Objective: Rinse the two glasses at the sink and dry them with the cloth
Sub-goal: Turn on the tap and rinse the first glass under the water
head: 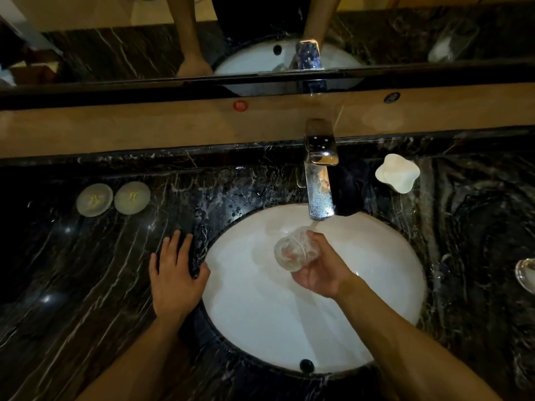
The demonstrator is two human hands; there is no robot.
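My right hand (321,273) grips a clear glass (292,251) over the white sink basin (254,314). The glass is tilted on its side with its mouth toward the left, and water runs onto it from the chrome tap (320,195). My left hand (176,276) rests flat, fingers spread, on the dark marble counter (86,285) at the basin's left rim. A second glass (525,274) shows partly at the right edge of the view. I see no cloth.
Two round white coasters (94,200) (132,197) lie on the counter at the left. A white star-shaped dish (398,172) stands to the right of the tap. A mirror (115,53) runs along the back above a tan ledge.
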